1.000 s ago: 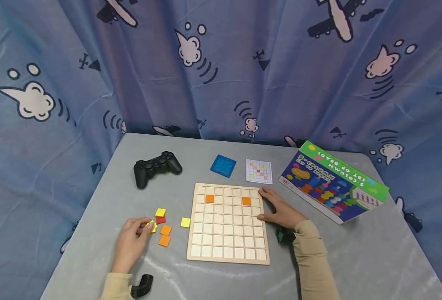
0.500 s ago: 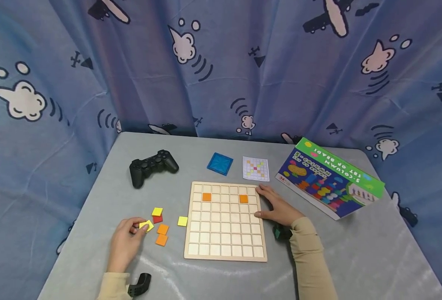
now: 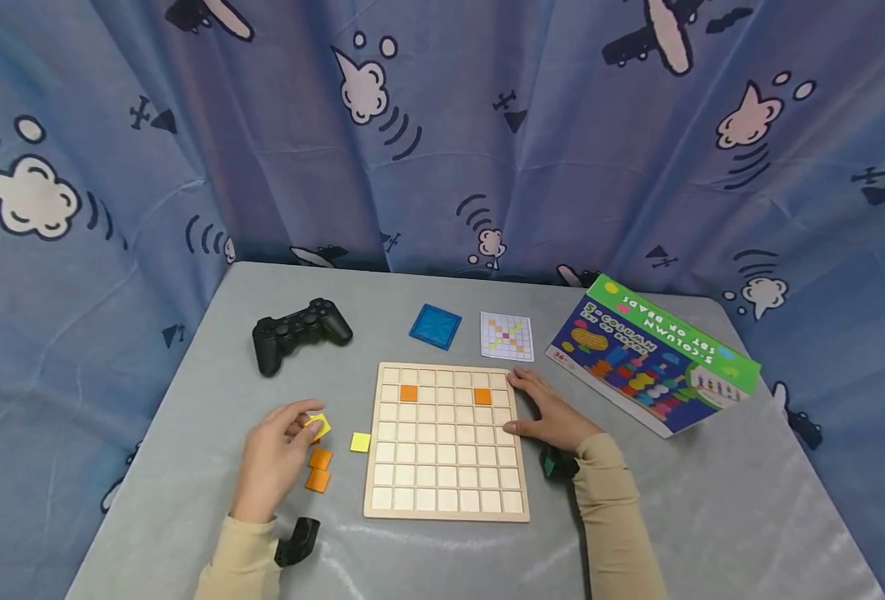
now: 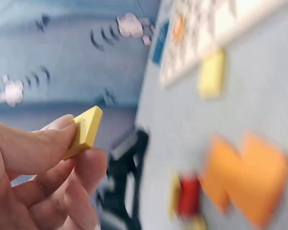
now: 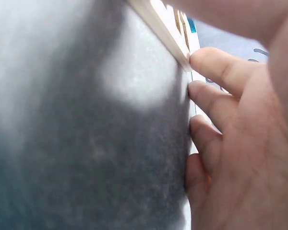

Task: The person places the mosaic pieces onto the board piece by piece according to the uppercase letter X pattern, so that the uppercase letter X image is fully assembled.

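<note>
My left hand [image 3: 272,458] pinches a small square yellow tile [image 4: 88,128] between thumb and fingers, raised over the left side of the table. Under it, partly hidden in the head view, lie a red tile [image 4: 188,195] and other yellow pieces. Closer to me are two overlapping orange tiles [image 3: 319,470]. Another yellow tile [image 3: 360,442] lies by the left edge of a wooden grid board [image 3: 447,476]. Two orange squares, one left [image 3: 408,393] and one right [image 3: 482,397], sit in its second row from the back. My right hand [image 3: 555,414] rests fingers-spread against the board's right edge.
Behind the board lie a blue square tray-like piece [image 3: 436,326] and a printed pattern card [image 3: 507,336]. A black game controller [image 3: 302,335] is at the back left, a colourful toy box [image 3: 652,358] at the right. A patterned curtain [image 3: 442,150] hangs behind the grey table [image 3: 712,517].
My left hand has lifted the yellow tile from the loose tiles and moved it right and slightly away from me. The right hand stays at the board's edge; the head view has shifted a little.
</note>
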